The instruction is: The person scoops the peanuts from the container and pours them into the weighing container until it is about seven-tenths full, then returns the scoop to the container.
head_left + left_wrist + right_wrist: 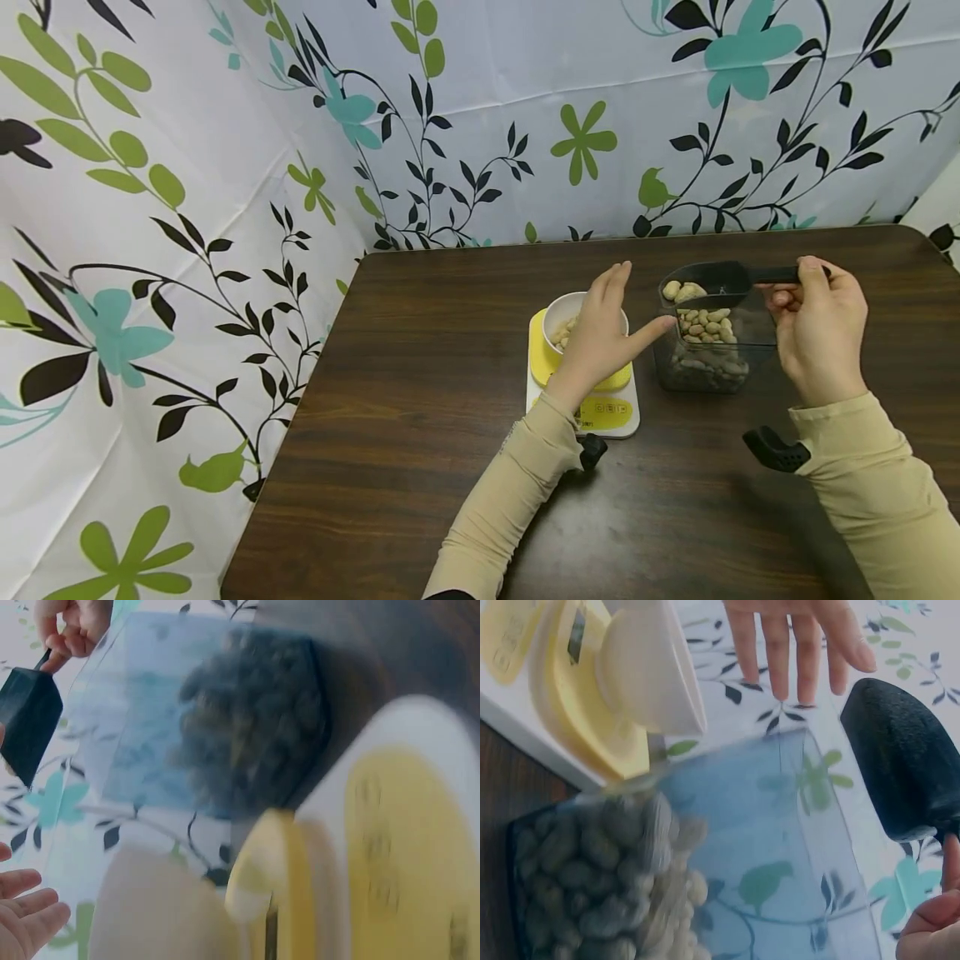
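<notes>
My right hand [825, 325] grips the handle of a black scoop [726, 279], which hangs above a clear plastic container [667, 375]. A few peanuts in their shells [682, 291] lie in the scoop, and more peanuts [600, 877] partly fill the container. Fingers extended and thumb spread, my left hand [600, 329] hovers beside a white bowl [553, 310] and grips nothing. Some peanuts [562, 333] are in the bowl, partly hidden behind that hand. Under the bowl is a yellow and white kitchen scale [626, 421]; its display is not readable.
The dark wooden table [405, 375] extends left of the scale and in front of the container. A white curtain with a leaf and flower print [480, 100] hangs along the back and left table edges. Dark wrist cameras [776, 450] sit at both sleeves.
</notes>
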`<state>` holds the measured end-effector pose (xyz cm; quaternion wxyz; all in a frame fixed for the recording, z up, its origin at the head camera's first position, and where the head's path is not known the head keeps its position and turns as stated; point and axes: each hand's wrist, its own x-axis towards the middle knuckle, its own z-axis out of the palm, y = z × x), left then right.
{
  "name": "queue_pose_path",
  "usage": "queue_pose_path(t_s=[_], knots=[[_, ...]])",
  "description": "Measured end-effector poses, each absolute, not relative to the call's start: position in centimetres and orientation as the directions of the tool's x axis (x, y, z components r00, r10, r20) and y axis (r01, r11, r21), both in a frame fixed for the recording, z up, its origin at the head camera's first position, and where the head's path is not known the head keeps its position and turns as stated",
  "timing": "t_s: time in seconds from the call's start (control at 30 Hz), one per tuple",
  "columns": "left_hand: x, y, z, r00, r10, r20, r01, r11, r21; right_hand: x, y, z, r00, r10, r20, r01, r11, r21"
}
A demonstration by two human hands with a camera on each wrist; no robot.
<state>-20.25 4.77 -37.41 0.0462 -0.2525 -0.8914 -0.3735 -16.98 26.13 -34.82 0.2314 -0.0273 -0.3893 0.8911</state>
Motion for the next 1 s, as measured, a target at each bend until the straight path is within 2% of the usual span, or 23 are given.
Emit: queue_pose_path(t_s=[0.27, 0.57, 0.7, 0.83, 1.0], knots=[[-20.4, 1.1, -38.9, -0.93, 0.246, 0.273, 0.367, 0.611, 0.701, -17.6, 23.4, -35.1, -0.942, 0.312, 0.121, -0.24, -0.375, -0.895], [-20.1, -0.4, -41.3, -0.955, 0.211, 0.206, 0.295, 0.671, 0.68, -18.8, 21.7, -35.5, -0.963, 0.255, 0.09, -0.159, -0.264, -0.951], [-20.0, -0.6, -41.7, -0.955, 0.215, 0.203, 0.296, 0.674, 0.677, -18.9, 21.5, -35.6, -0.951, 0.287, 0.112, -0.131, -0.05, -0.99], [-19.9, -0.7, -42.0, -0.955, 0.223, 0.194, 0.296, 0.693, 0.657, -18.8, 21.1, -35.7, -0.941, 0.305, 0.15, -0.094, 0.189, -0.977], [-20.0, -0.8, -42.3, -0.954, 0.238, 0.184, 0.3, 0.703, 0.645, -18.5, 20.9, -35.9, -0.933, 0.305, 0.189, -0.113, 0.252, -0.961]])
